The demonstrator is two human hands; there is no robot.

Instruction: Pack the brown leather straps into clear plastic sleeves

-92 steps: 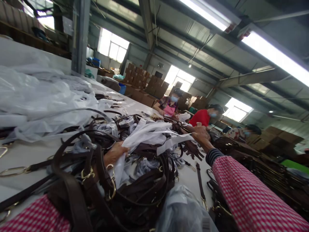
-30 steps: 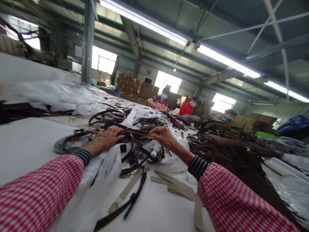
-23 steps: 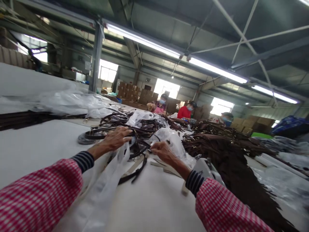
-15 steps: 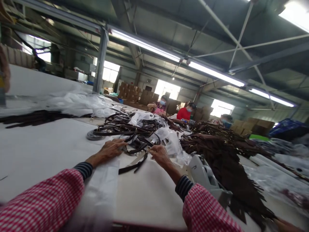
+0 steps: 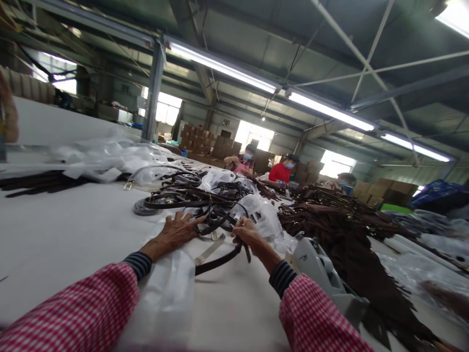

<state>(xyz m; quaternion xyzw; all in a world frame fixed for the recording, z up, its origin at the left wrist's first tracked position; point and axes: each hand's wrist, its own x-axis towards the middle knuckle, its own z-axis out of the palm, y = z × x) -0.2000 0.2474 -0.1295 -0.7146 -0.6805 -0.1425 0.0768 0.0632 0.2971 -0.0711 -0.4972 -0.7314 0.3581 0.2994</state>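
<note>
My right hand (image 5: 248,235) is shut on a dark brown leather strap (image 5: 220,260), whose end runs down and to the left across the white table (image 5: 73,230). My left hand (image 5: 175,232) lies flat with its fingers spread, beside a tangle of brown leather straps with metal buckles (image 5: 186,200). Under and below that hand lies a long clear plastic bag (image 5: 164,298). A beige strip (image 5: 210,249) lies between my hands. Crumpled plastic bags (image 5: 262,217) sit just beyond my right hand.
To the right stand a grey-white plastic device (image 5: 322,274) and a large heap of brown straps (image 5: 348,259). Plastic sheeting (image 5: 110,159) lies at far left. Several masked co-workers (image 5: 280,173) sit at the far end, before stacked cardboard boxes (image 5: 194,134).
My right hand has closed on the dark strap and lifted it. My left hand has shifted toward the tangle, and the strap's loose end has swung down between my hands.
</note>
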